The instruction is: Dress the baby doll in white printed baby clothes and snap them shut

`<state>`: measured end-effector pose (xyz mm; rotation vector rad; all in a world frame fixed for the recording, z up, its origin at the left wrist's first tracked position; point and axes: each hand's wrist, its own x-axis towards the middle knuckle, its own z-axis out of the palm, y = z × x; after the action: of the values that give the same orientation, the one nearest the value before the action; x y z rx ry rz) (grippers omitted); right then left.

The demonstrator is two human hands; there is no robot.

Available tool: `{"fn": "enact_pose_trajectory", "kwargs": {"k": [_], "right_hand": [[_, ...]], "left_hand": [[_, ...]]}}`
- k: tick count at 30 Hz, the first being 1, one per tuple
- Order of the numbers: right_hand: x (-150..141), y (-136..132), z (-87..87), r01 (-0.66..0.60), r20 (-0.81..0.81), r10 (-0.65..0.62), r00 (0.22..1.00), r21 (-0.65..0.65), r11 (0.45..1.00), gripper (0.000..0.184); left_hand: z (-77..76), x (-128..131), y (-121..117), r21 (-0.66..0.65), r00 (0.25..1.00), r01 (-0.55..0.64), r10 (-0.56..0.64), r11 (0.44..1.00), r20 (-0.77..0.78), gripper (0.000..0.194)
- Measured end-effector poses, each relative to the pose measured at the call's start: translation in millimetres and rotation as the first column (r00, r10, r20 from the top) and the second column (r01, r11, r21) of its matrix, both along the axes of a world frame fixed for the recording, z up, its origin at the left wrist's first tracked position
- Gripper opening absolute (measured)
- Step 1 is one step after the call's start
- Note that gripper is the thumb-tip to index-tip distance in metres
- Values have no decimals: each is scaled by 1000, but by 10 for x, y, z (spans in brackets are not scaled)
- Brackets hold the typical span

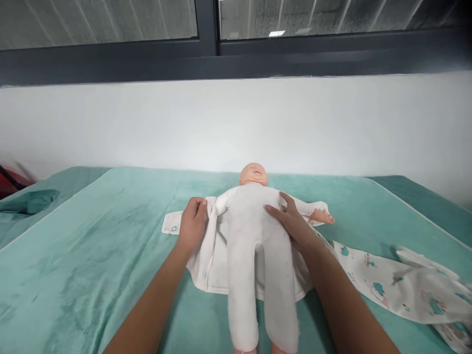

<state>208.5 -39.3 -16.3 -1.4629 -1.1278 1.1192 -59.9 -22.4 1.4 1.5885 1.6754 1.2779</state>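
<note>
Bright wall [177, 123], glare on window [276, 33], soft shadows

Doll [252, 221] cropped at bottom edge

The doll's head [253, 174] looks smooth plastic, the jacket [217, 278] matt cloth, the bedcover [92, 246] velvety.

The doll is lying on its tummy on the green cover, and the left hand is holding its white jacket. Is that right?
Not quite: the doll is lying on its back; the head view shows its face turned up. It is on the green cover, and the left hand is holding its white jacket.
</note>
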Motion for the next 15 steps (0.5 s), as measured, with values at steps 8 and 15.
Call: {"fn": "enact_pose_trajectory", "kwargs": {"k": [8, 15], "right_hand": [[-74, -87, 100, -233, -197, 234, 952, 25, 972, 99], [-141, -79, 13, -358, -182, 350, 919, -9, 934, 98]], "left_hand": [[425, 273, 197, 13, 997, -24, 23, 1000, 71, 18], [737, 384, -95, -139, 975, 135, -157, 981, -156, 19]]}}
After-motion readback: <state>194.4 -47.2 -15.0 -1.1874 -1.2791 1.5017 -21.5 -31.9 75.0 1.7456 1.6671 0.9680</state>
